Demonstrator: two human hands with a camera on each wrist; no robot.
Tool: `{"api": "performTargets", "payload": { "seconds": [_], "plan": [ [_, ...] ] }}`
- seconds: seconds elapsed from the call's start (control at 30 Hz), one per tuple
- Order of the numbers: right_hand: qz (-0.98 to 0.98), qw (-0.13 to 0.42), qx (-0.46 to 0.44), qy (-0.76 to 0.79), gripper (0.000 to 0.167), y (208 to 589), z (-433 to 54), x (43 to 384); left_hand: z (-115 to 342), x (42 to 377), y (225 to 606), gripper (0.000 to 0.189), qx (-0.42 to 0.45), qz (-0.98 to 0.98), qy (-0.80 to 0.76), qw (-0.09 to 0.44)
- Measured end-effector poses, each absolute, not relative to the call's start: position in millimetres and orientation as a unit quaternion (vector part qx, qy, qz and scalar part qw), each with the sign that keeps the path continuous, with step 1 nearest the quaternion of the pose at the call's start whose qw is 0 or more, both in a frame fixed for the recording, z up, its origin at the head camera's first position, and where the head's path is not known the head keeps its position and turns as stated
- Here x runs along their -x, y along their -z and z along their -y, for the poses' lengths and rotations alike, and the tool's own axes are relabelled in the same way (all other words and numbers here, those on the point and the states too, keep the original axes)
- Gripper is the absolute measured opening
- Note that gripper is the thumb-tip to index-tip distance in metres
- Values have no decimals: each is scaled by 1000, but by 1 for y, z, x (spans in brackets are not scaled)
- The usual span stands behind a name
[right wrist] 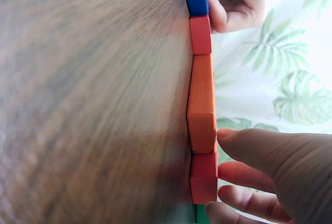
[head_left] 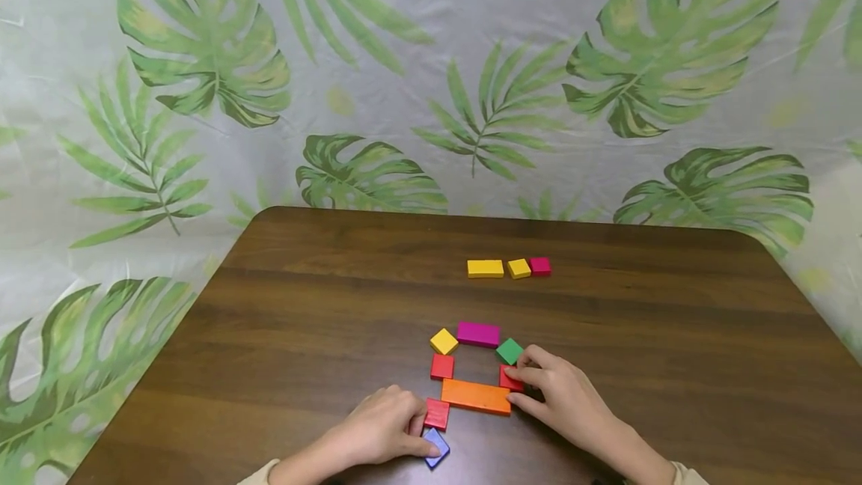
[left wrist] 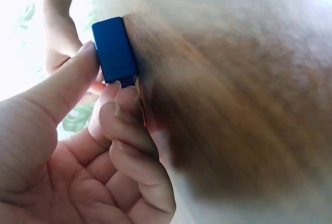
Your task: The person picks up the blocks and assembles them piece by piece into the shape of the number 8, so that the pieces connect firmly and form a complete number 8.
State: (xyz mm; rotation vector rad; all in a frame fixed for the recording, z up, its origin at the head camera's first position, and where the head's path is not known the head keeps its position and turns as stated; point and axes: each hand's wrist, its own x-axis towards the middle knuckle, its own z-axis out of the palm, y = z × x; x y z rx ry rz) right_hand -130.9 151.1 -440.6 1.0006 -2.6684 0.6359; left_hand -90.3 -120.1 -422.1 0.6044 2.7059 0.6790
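My left hand (head_left: 385,425) pinches a blue block (head_left: 436,448) at the near end of a pattern of coloured blocks; its thumb lies on the block's upper face and the fingertips meet one end. Just beyond is a red block (head_left: 437,414), beside the curled fingers. With extended fingers, my right hand (head_left: 564,399) touches the long orange block (head_left: 476,396) by the thumb and another red block (right wrist: 204,178) by the fingertips. A green block (head_left: 509,351) adjoins that red one. Farther round are a purple block (head_left: 479,334), a yellow block (head_left: 444,341) and a third red block (head_left: 442,366).
Toward the far edge of the brown wooden table (head_left: 323,283) lie a long yellow block (head_left: 485,269), a small yellow block (head_left: 519,269) and a magenta block (head_left: 541,266). A leaf-patterned curtain (head_left: 404,96) hangs behind the table.
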Motion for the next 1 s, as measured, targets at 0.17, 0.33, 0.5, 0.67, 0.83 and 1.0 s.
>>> {"api": "performTargets", "payload": {
  "seconds": [0.17, 0.33, 0.5, 0.67, 0.83, 1.0],
  "plan": [
    [910, 107, -338, -215, 32, 440, -151, 131, 123, 89, 421, 43, -207, -941, -232, 137],
    [909, 110, -341, -211, 33, 439, -150, 131, 130, 94, 411, 35, -207, -936, -264, 113],
    [913, 99, -335, -210, 33, 438, -150, 130, 130, 109, 403, 19, -209, -936, -281, 41],
    [915, 95, -332, -211, 33, 439, -151, 130, 119, 126, 400, 19, -204, -942, -266, -3],
    [909, 109, -340, -216, 31, 441, -150, 130, 108, 136, 402, 24, -210, -948, -239, 0],
    [910, 106, -340, -214, 32, 440, -150, 130, 101, 142, 403, 27, -223, -947, -231, 17]
  ]
}}
